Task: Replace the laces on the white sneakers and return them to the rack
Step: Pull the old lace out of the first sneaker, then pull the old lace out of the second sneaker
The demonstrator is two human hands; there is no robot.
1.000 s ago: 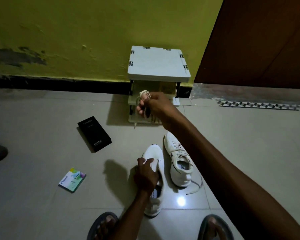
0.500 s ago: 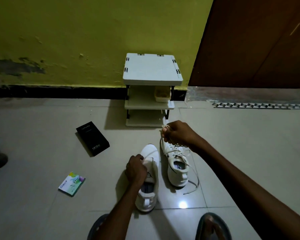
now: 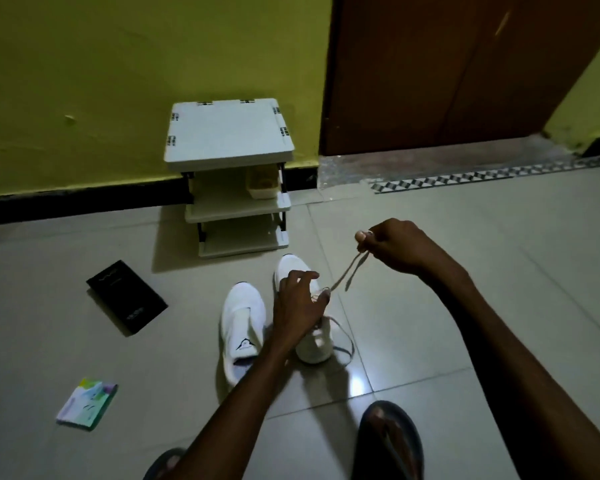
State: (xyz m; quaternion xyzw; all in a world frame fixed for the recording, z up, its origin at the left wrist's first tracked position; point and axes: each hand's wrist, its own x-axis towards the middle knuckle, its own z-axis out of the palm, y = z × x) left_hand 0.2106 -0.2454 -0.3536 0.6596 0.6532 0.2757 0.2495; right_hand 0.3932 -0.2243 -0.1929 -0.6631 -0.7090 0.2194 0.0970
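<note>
Head view, looking straight down. Open tiled floor (image 3: 482,289) from 1 round to 4 o'clock of the shoes. At 12 o'clock, backed against the yellow-green wall (image 3: 118,81), the white three-tier rack (image 3: 229,133), with a small tub (image 3: 262,183) on the right of its middle shelf. Brown door (image 3: 447,64) at 1 o'clock. Tighter at 9 o'clock: black box (image 3: 127,296) flat on the tile, and a colourful packet (image 3: 87,401) at 8. Dark sandal (image 3: 390,441) at 5, by the bottom edge.

Two white sneakers side by side, toes toward the rack, near its bottom shelf. Plain sneaker (image 3: 241,317) on the 9 o'clock side, smooth front, small dark logo. Laced sneaker (image 3: 290,268) just beside it, a loose loop on the tile by its heel.

Pale flat lace (image 3: 347,271) rising toward 2 o'clock in two strands. Right hand (image 3: 395,244) raised, pinching the lace top between thumb and fingertips. Left hand (image 3: 297,303) draped over the laced sneaker, fingers curved, thumb tip where the lace leaves the shoe: pinch or touch, cannot tell.
</note>
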